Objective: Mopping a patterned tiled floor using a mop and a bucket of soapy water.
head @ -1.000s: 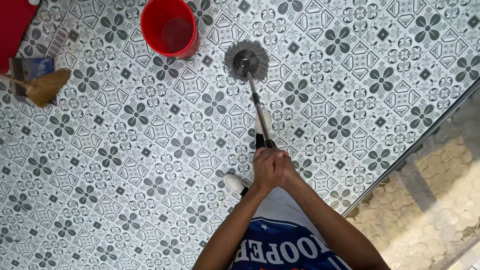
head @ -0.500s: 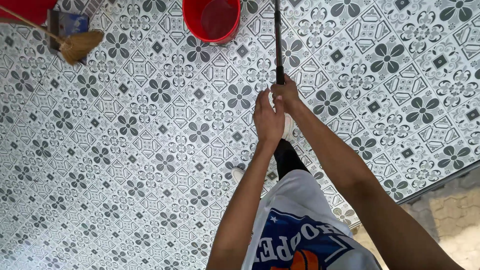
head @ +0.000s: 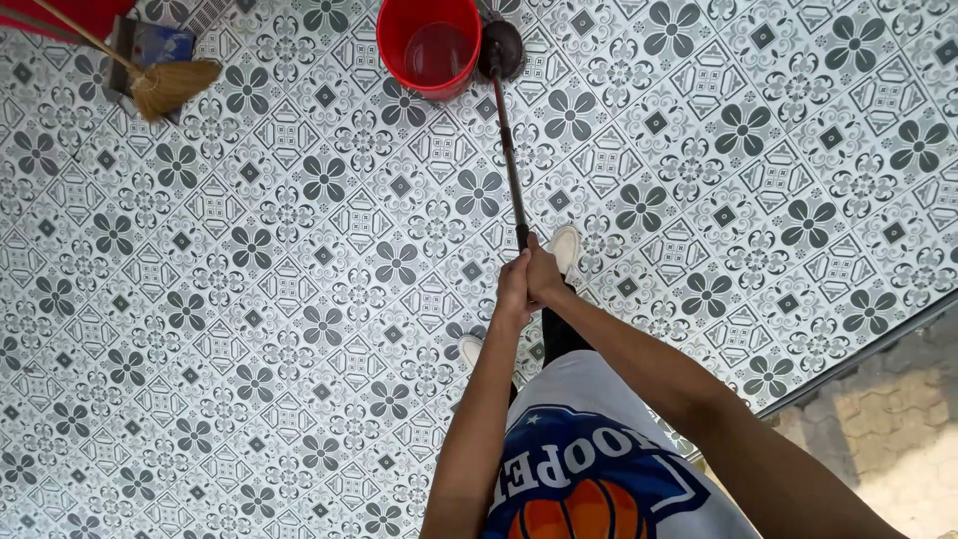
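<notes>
Nearest the camera, the person's white basketball-print shirt [head: 599, 469] fills the bottom edge, with both bare forearms reaching forward from it. The left hand [head: 514, 289] and the right hand [head: 547, 274] meet in one stacked grip, each closed tight around the top end of the long thin black mop pole [head: 509, 165]; two hands together at the end likely give reach and leverage for pushing the head across the floor. Just beside the hands, two white shoes show: one [head: 566, 247] forward by the right hand, one [head: 471, 349] set back by the left forearm, a staggered stance. All of this stands on the grey-and-white flower-patterned tiled floor [head: 249, 299]. The pole slants away to its single round dark mop head [head: 501, 50], which rests touching the rim of the one red plastic bucket [head: 429, 45] holding water. Farthest left lies one straw broom [head: 170, 85] beside a dustpan, well apart from the mop.
</notes>
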